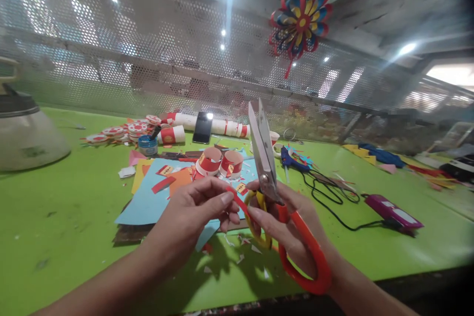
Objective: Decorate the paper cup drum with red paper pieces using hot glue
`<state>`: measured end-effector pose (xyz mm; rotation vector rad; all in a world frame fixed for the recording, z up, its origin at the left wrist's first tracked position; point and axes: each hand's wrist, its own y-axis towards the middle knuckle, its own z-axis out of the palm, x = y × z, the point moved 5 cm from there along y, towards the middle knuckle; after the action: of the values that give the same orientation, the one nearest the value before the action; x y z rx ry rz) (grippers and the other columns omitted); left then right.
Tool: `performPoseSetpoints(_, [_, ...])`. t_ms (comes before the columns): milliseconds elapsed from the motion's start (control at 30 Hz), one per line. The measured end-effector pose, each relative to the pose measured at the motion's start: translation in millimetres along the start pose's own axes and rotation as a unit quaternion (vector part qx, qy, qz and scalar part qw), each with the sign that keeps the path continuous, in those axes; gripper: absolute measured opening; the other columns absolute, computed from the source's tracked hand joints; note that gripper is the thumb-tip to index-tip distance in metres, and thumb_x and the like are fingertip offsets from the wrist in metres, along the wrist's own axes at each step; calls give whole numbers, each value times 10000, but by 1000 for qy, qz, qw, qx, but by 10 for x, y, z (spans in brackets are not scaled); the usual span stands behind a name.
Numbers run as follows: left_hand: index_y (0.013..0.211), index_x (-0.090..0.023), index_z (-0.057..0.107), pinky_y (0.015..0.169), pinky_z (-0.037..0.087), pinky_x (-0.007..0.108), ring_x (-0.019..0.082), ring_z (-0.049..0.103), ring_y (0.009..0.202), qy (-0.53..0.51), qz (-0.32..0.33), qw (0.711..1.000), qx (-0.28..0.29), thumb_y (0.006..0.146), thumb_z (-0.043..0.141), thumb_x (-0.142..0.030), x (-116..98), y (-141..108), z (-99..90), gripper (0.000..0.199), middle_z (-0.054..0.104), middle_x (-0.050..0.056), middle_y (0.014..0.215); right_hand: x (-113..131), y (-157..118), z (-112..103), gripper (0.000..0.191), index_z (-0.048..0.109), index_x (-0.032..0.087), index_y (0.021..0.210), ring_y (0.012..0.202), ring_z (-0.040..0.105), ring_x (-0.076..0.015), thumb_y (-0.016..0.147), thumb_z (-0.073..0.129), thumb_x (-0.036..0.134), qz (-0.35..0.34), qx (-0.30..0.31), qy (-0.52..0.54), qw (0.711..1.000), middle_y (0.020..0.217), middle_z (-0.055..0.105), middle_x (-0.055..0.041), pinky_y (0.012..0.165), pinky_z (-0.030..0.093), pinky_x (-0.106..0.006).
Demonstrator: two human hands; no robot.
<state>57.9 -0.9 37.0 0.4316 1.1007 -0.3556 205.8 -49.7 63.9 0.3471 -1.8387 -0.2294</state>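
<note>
A narrow red paper strip [240, 201] stretches between my two hands. My left hand [202, 205] pinches its upper end between thumb and fingers. In my right hand [296, 227] is a pair of scissors [264, 153] with orange and yellow handles, blades pointing up and slightly apart. The right thumb also presses near the strip's lower end. Just beyond the hands, light blue paper [142, 207] lies over a dark board, bearing an orange paper piece [180, 178], cut scraps and two red-and-white paper rings [231, 164].
Behind stand a blue jar [148, 145], a phone [202, 127] and long white-and-red tubes [185, 121]. A blue glue gun [292, 159] with a black cord lies right, near a purple box [393, 213]. A paper flower [301, 22] hangs above. Paper bits litter the green table [74, 237].
</note>
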Motion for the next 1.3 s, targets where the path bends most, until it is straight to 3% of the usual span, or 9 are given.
performPoseSetpoints(200, [765,-139,641,531,448,196,98,596,565,38,-12,999,3,795,725,-257,17,14,-11,149,693,21,634,-7,1,-36,260,583,212,1098,631,585,-117,853,644,274,8,-15,-18,1000,823,615,4,582,546,-260])
performPoseSetpoints(533, [755,-141,656,525,461,204,114,609,585,50,-41,998,-2,766,741,-252,33,40,-31,141,699,30,676,-89,68,-131,258,575,196,1090,588,581,-104,855,650,270,13,-37,38,998,710,566,43,581,509,-251])
performPoseSetpoints(700, [821,-132,685,508,471,202,156,662,641,37,-87,995,17,744,734,-259,61,50,-25,157,721,68,736,-113,155,-112,294,562,183,1065,557,555,-101,822,684,296,24,19,52,998,705,559,45,546,494,-255])
performPoseSetpoints(867, [688,-128,649,385,358,152,80,553,425,129,-133,980,64,800,698,-343,144,45,11,247,687,41,587,-111,229,-68,313,585,185,1099,567,532,-101,824,676,304,3,77,-9,997,758,565,25,542,466,-258])
performPoseSetpoints(1033, [719,-135,598,400,381,159,99,592,453,124,-134,982,41,809,680,-326,195,79,-44,227,720,70,639,-138,275,-248,226,612,177,944,549,527,-108,830,672,362,30,42,-77,996,652,537,43,534,457,-242])
performPoseSetpoints(1133, [817,-156,554,409,392,165,125,632,503,99,-126,987,12,829,645,-285,204,86,-89,159,734,79,675,-200,170,-390,248,606,174,869,551,531,-111,881,608,422,73,46,-121,989,647,569,18,528,442,-235])
performPoseSetpoints(1233, [876,-179,499,428,405,179,140,646,530,79,-116,990,-6,870,582,-266,197,66,-83,121,744,89,703,-286,-80,-434,358,596,169,883,555,530,-118,915,518,516,138,95,-71,983,683,574,-10,507,454,-232])
performPoseSetpoints(1300, [890,-187,483,434,407,188,151,655,559,73,-114,991,-9,890,559,-281,193,45,-56,121,750,97,733,-270,-263,-425,401,612,175,861,561,521,-125,928,466,542,131,127,-63,981,704,577,-30,503,459,-235])
